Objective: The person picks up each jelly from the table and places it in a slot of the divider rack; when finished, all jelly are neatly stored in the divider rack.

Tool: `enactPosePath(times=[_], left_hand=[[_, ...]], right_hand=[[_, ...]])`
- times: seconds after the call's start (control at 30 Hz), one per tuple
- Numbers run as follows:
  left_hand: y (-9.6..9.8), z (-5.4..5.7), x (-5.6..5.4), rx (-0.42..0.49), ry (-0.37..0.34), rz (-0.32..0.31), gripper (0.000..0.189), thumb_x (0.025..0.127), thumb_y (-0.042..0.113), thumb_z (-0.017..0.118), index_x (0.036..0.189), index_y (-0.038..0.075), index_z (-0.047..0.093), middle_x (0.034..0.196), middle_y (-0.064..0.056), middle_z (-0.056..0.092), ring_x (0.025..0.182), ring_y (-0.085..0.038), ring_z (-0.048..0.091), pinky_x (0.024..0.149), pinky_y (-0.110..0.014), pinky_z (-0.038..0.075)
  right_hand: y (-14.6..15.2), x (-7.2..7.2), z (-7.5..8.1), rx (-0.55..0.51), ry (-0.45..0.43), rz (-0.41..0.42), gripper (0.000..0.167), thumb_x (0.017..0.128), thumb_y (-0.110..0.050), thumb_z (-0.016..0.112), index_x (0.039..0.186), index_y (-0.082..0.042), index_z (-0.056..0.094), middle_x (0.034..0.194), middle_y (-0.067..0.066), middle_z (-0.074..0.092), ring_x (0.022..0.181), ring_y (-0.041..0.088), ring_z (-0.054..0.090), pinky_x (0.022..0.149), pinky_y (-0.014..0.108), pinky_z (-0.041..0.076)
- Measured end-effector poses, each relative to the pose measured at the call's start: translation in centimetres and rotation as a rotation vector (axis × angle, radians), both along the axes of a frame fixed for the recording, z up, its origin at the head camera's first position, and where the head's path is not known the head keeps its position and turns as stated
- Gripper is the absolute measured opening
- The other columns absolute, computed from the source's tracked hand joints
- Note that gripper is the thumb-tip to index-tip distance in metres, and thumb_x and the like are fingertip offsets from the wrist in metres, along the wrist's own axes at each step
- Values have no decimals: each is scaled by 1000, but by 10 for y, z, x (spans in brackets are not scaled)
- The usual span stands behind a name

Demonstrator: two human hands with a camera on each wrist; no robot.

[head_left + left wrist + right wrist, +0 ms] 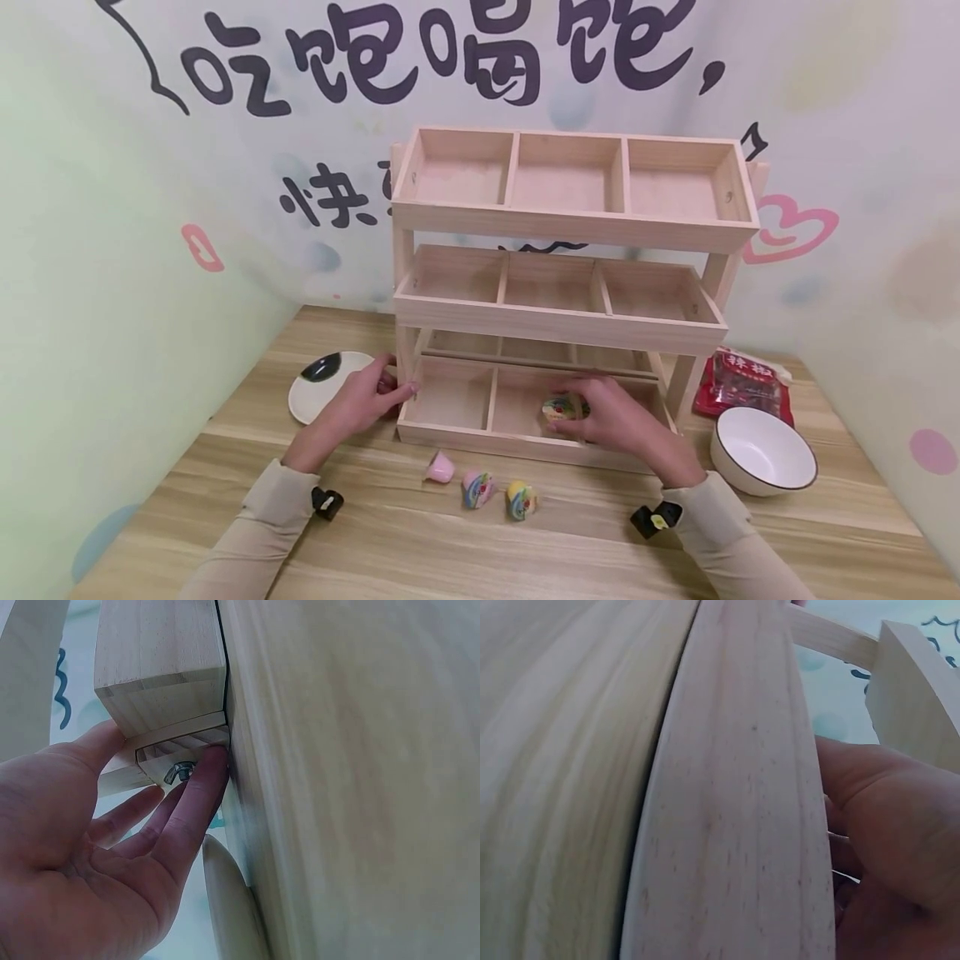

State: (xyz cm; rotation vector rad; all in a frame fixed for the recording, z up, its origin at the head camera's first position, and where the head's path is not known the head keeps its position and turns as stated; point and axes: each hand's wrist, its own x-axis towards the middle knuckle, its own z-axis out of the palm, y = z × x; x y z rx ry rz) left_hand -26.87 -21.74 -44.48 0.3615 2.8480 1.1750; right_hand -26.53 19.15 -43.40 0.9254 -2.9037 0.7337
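Note:
A three-tier wooden shelf rack (558, 323) with divided trays stands on the table. My left hand (358, 402) grips the left end of its bottom tray; in the left wrist view, thumb and fingers straddle the wood beside a wing nut (180, 772). Over the bottom tray's middle compartment, my right hand (611, 421) holds a small jelly cup (562, 407) with a colourful printed lid. The tray's front board (735, 795) hides those fingertips in the right wrist view. Before the rack lie a pink jelly cup (440, 467), another pink one (477, 489) and a yellow one (521, 500).
At the left is a white plate (303, 402) with a dark patch, partly behind my left hand. On the right, a white dark-rimmed bowl (763, 454) stands in front of a red food packet (750, 387). A printed cloth (247, 167) hangs behind the table.

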Motion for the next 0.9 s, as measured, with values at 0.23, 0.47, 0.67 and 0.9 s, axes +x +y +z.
enactPosePath(times=[0.23, 0.47, 0.67, 0.9], left_hand=[[0, 1, 1, -13, 1, 4, 55, 108, 36, 70, 143, -2, 51, 114, -19, 78, 102, -26, 75, 86, -41, 62], [0, 2, 0, -15, 0, 7, 54, 108, 35, 70, 142, -2, 52, 116, -21, 78, 105, -28, 76, 88, -44, 63], [3, 2, -1, -17, -9, 9, 54, 108, 34, 70, 142, -3, 51, 117, -22, 78, 104, -29, 76, 88, -43, 63], [3, 0, -1, -12, -2, 2, 54, 108, 34, 70, 142, -4, 52, 113, -20, 79, 102, -27, 76, 85, -42, 62]], right_hand=[[-3, 2, -1, -4, 20, 38, 36, 92, -30, 90, 121, -12, 79, 111, -1, 80, 97, 12, 71, 88, 42, 61], [-3, 3, 1, -9, 15, 31, 35, 92, -26, 90, 122, -12, 80, 114, 0, 80, 99, 13, 71, 89, 42, 61], [-2, 2, 3, -21, -2, 23, 33, 93, -24, 89, 122, -11, 79, 114, 1, 80, 97, 12, 70, 89, 42, 61], [-1, 2, 1, -24, -20, 8, 34, 94, -25, 88, 124, -12, 79, 115, 2, 79, 98, 14, 70, 90, 43, 60]])
